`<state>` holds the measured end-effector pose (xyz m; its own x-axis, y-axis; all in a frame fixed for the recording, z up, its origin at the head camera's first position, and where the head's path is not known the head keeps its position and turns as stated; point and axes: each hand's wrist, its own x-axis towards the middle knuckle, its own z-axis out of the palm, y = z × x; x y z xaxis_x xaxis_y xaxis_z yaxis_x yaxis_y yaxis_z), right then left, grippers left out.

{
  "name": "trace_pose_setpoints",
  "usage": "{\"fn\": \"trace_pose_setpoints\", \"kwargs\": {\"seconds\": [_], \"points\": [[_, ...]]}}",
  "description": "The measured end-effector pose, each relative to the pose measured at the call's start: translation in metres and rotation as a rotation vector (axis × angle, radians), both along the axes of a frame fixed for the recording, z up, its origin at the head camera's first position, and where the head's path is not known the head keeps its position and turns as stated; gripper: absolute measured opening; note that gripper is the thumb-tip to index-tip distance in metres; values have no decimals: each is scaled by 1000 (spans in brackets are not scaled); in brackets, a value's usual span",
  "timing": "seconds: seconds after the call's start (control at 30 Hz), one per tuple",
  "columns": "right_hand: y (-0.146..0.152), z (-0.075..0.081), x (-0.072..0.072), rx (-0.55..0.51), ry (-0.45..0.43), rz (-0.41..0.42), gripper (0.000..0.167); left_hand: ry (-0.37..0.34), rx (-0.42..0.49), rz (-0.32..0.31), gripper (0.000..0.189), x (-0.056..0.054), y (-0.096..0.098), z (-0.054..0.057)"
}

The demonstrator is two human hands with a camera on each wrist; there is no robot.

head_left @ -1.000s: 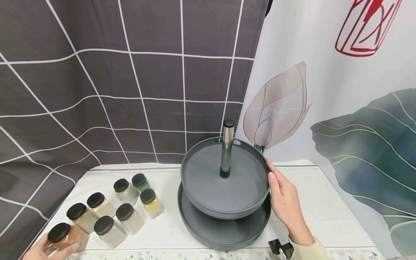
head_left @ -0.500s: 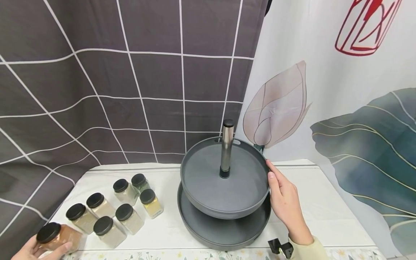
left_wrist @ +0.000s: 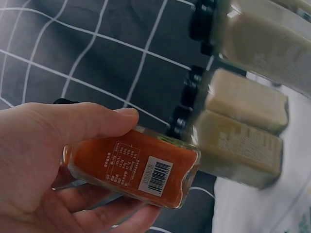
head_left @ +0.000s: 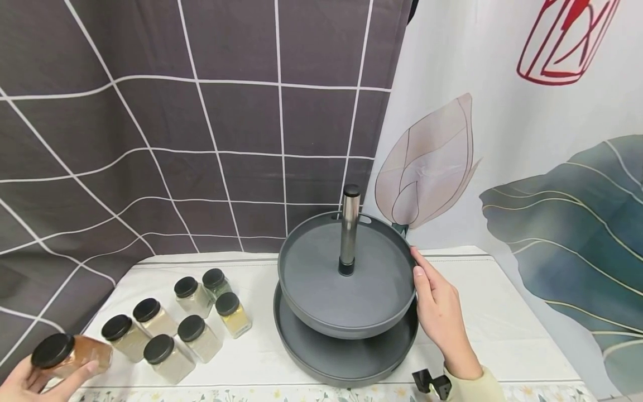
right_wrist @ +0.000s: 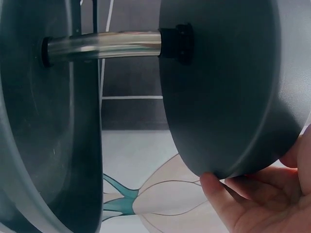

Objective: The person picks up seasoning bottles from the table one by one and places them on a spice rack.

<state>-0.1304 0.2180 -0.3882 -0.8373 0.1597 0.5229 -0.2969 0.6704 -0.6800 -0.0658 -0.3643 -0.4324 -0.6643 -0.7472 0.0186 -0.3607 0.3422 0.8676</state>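
Note:
My left hand [head_left: 45, 379] grips a square glass spice jar [left_wrist: 131, 167] of orange-red powder with a black lid. The jar is tipped on its side, its lid [head_left: 52, 350] to the left; a barcode label shows in the left wrist view. At the right, my right hand [head_left: 442, 312] holds the edge of the upper tray [head_left: 321, 290] of a grey two-tier tray stand. From below, the right wrist view shows the fingers [right_wrist: 216, 194] against that tray's underside edge. A steel post [head_left: 350, 231] rises through the upper tray, above the wider lower tray [head_left: 346, 365].
Several black-lidded spice jars [head_left: 171, 363] stand on the white tablecloth [head_left: 256, 357] between my left hand and the stand. A jar of yellow powder [head_left: 236, 324] is closest to the stand. A dark gridded curtain [head_left: 241, 123] hangs behind. A black clip [head_left: 432, 384] is by my right sleeve.
My left hand has lifted the orange-red jar away from the other jars, moving it left and tilting it further. My right hand and the tray stand hold almost the same place.

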Motion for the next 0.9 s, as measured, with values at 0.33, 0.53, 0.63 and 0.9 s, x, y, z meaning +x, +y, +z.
{"fn": "trace_pose_setpoints", "kwargs": {"seconds": [0.33, 0.53, 0.63, 0.9], "points": [[0, 0, -1, -8, -1, 5, 40, 221, -81, -37, 55, 1, 23, 32], [0, 0, 0, -11, -2, 1, 40, 291, -40, -74, 58, -2, 44, 53], [0, 0, 0, -13, 1, 2, 40, 285, -39, -95, 54, -3, 53, 62], [0, -1, 0, -17, 5, 3, 40, 176, -190, -298, 62, -8, 70, 82]]}}
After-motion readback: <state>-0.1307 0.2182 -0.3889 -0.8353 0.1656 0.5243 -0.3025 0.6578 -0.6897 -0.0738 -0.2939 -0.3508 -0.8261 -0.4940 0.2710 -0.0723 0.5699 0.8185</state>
